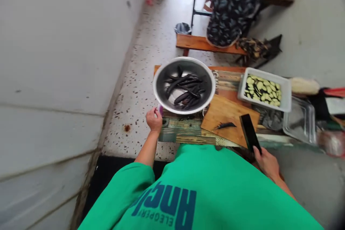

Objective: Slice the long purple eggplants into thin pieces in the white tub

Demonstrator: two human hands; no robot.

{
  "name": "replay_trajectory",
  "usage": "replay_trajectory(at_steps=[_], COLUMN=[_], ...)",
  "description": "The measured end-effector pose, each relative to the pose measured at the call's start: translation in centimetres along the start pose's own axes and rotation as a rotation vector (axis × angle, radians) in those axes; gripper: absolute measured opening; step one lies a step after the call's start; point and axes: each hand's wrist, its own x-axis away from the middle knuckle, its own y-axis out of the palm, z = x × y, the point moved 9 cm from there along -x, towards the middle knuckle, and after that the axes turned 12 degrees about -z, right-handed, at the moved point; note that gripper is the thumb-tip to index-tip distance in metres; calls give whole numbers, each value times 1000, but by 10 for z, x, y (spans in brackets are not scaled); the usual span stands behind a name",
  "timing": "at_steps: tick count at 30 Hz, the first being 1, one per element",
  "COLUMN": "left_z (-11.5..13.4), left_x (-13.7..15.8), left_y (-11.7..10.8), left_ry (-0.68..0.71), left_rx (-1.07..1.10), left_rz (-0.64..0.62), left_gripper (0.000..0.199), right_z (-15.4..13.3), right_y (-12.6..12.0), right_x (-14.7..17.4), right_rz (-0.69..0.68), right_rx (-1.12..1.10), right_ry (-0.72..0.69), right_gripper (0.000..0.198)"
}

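Note:
My right hand [266, 164] is closed around the near end of a black, broad-bladed knife [248, 129], its blade over the right edge of a wooden cutting board [215, 113]. On the board lies a small dark eggplant piece [226, 125] with its stem end. My left hand [154, 119] is closed at the near left of a large metal bowl [159, 95]. A small purple thing [160, 109] shows at its fingers, too little seen to name. Several long dark eggplants [185, 82] lie inside the bowl.
A white tub [287, 95] holds sliced eggplant [262, 90] at the right, beside a clear plastic container [299, 120]. Beyond the patterned table [188, 138] stand a wooden bench [196, 42], a lined bin [182, 28] and a person in leaf-patterned clothing [234, 7]. A wall [67, 43] rises at left.

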Motion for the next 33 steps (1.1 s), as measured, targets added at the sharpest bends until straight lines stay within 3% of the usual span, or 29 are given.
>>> replay_trajectory(at_steps=[3, 6, 12, 14, 17, 20, 24, 28, 33], left_z=[81, 158, 274, 296, 304, 304, 312, 320, 326], left_x=[41, 94, 168, 183, 194, 197, 193, 191, 205], left_y=[30, 78, 201, 239, 281, 292, 261, 237, 267], left_ry=[396, 651, 823, 828, 754, 736, 777, 764, 759], left_rx=[52, 101, 51, -7, -107, -75, 163, 237, 79], left_rz=[-203, -494, -900, -960, -988, -934, -739, -600, -640], left_gripper=[24, 21, 25, 30, 31, 25, 23, 23, 21], right_z=[22, 31, 49, 53, 60, 68, 82, 95, 93], right_y=[15, 21, 34, 38, 44, 49, 57, 63, 53], right_x=[-6, -12, -36, -48, -65, -79, -91, -101, -107], right_rz=[-52, -32, -2, 19, 39, 47, 41, 28, 18], right_rx=[-106, -137, -178, -194, -202, -220, -221, -194, -111], right_ry=[138, 140, 54, -23, -127, -213, -285, -326, -404], right_gripper=[49, 48, 41, 40, 42, 46, 48, 46, 45])
